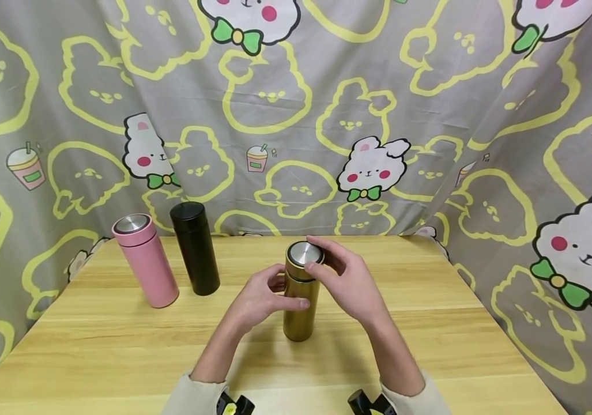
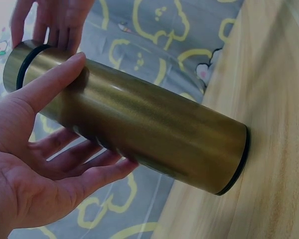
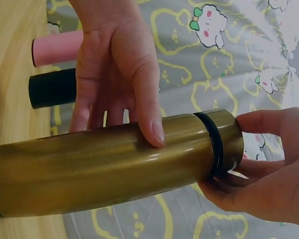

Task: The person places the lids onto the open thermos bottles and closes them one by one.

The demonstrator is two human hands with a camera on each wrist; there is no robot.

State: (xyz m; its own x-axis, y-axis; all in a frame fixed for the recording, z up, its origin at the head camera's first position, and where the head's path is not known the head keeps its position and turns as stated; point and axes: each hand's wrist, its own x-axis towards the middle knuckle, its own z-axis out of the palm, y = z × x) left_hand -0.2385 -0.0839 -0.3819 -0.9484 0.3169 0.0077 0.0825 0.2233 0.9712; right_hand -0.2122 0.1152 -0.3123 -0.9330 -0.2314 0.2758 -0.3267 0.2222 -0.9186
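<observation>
A gold thermos (image 1: 298, 323) stands upright on the wooden table between the two hands. My left hand (image 1: 259, 301) holds its upper body, thumb across the near side and fingers behind it. My right hand (image 1: 351, 286) grips the lid (image 1: 305, 252), which is gold around the side with a silver disc on top. In the right wrist view, the thumb and fingers of this hand sit on opposite sides of the lid. A black ring (image 3: 213, 142) runs between lid and body, and the lid sits on the body.
To the left stand a pink thermos (image 1: 150, 268) with a silver-topped lid and, beside it, a black thermos (image 1: 197, 253). A grey curtain (image 1: 285, 75) with yellow cartoon outlines hangs behind and along both sides of the wooden table (image 1: 93, 351).
</observation>
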